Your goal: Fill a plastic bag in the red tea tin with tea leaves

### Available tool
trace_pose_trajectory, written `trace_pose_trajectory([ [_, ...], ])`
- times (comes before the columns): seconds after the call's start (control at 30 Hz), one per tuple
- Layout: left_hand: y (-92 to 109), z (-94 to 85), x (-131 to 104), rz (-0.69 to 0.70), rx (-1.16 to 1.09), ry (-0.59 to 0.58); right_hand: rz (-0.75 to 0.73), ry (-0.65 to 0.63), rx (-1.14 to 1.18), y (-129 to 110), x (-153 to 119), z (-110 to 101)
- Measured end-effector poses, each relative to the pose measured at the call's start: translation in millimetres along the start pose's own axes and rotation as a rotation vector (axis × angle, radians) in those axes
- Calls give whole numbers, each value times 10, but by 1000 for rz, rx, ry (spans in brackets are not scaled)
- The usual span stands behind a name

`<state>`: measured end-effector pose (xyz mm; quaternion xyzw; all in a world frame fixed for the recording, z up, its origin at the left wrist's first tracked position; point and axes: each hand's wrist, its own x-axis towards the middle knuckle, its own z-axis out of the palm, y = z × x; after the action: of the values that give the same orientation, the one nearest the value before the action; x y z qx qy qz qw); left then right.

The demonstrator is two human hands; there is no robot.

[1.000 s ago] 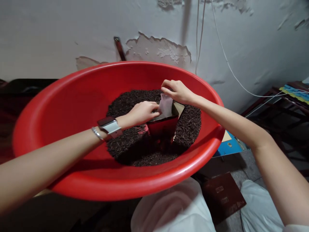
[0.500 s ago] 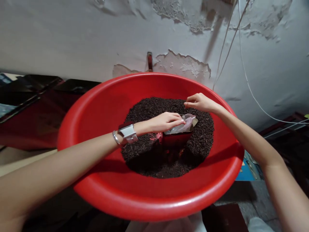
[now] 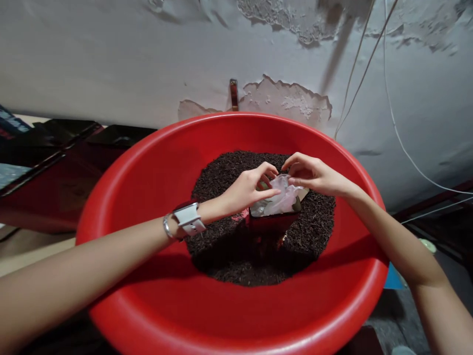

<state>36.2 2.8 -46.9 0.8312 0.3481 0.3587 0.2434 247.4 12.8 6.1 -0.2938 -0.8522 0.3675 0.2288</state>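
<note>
A small dark red box (image 3: 273,224) stands in a heap of dark, dry, needle-like pieces that look like loose tea leaves (image 3: 225,170), inside a large red basin (image 3: 155,167). A crumpled clear plastic bag (image 3: 284,197) lines the box and sticks out of its top. From the left, my left hand (image 3: 253,186) reaches over the box, thumb and fingers apart, the thumb against the bag. My right hand (image 3: 314,173) is at the bag's upper right edge, its fingertips curled in around the plastic.
Behind the basin is a wall (image 3: 121,64) with peeling plaster. Thin cables (image 3: 389,108) hang at the right. Dark red boxes (image 3: 44,182) stand at the left. A blue item (image 3: 393,279) shows beyond the basin's right rim.
My right hand has come down to the bag and its fingers have curled in. My left hand's fingers have spread and lifted. The bag's top now stands more open and higher.
</note>
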Motion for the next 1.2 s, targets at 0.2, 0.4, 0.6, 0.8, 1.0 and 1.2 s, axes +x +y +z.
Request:
trace_pose_trajectory([
  [0.2,-98,-84,62,-60,-5,-152,-18,11,-16,-176,-55,-81],
  [0.4,11,-239,104,-166,-85,229,15,209,-597,-117,-91,-216],
  [0.6,165,-275,16,72,285,266,-249,322,-863,-230,-131,-96],
  [0.8,101,-25,-9,-38,447,198,-219,135,-1078,-501,-153,257],
  [1.0,44,-69,17,-152,550,82,2,150,-1244,-501,-253,293],
  [1.2,130,-419,-37,-77,601,-22,139,194,-1109,-394,-282,108],
])
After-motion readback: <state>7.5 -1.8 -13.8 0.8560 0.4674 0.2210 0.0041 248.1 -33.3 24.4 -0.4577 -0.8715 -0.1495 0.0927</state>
